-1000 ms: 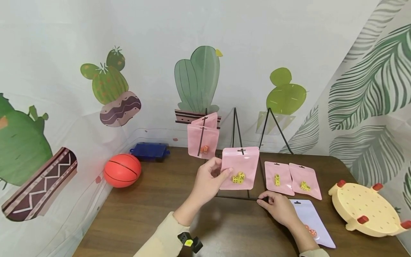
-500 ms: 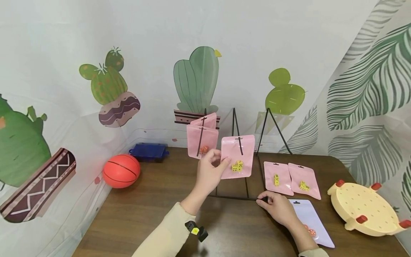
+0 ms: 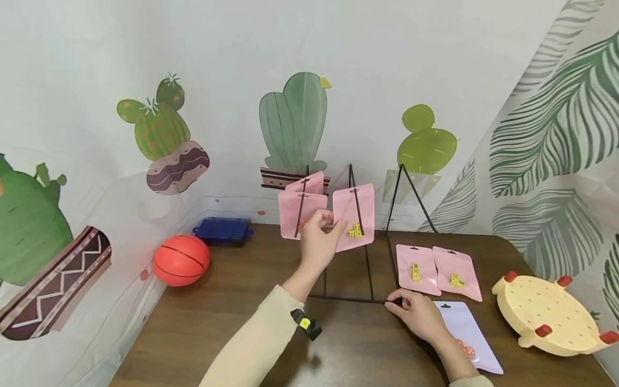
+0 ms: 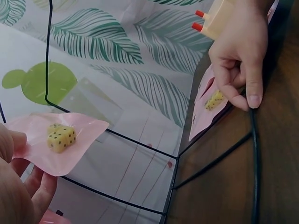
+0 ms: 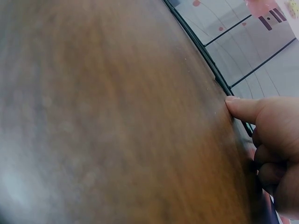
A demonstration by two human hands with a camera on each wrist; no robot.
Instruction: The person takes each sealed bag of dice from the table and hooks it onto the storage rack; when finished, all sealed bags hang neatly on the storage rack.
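Observation:
My left hand (image 3: 319,244) pinches the left edge of a pink zip pouch (image 3: 342,204) holding yellow dice (image 3: 355,231). The slot at the pouch's top is threaded on the middle prong of a black wire display rack (image 3: 348,299), and the prong slants down across its front. In the left wrist view the same pouch (image 4: 81,154) bends outward from my fingers. Low at the front, my right hand (image 3: 420,317) pinches the rack's base bar near its right corner. Pink pouches (image 3: 290,209) hang on the left prong, the front one with orange-red dice partly hidden by my left hand.
Two pink pouches (image 3: 405,260) with yellow dice lie on the table (image 3: 232,333) right of the rack. A pale lilac pouch (image 3: 471,322) with orange dice lies beside my right forearm. Around them are a cream round stool (image 3: 546,314), a red ball (image 3: 181,260) and a blue tray (image 3: 222,230).
My left hand has moved up and away, sliding the pouch from near the middle prong's tip further up along it. My right hand has stayed on the base bar.

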